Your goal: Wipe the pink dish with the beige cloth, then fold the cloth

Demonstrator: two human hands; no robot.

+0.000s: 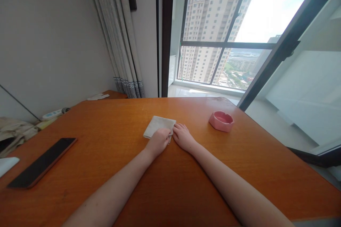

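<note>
A folded off-white cloth (157, 124) lies flat on the orange-brown wooden table (114, 120), in front of me. My left hand (159, 139) rests over its near right part, with the fingers curled in and closed on the cloth's edge. Just beside the cloth's right edge, my right hand (182, 136) lies palm down with its fingers stretched out. Those fingertips are at the cloth's right corner; whether they touch it I cannot tell. Both forearms reach forward from the bottom of the view.
To the right stands a pink angular ashtray (222, 122). A long flat black slab (44, 162) lies at the left, near a white object (7, 165). Beyond the left edge are a power strip (52, 114) and crumpled fabric (16, 131). A curtain (117, 35) and window frame border the far side.
</note>
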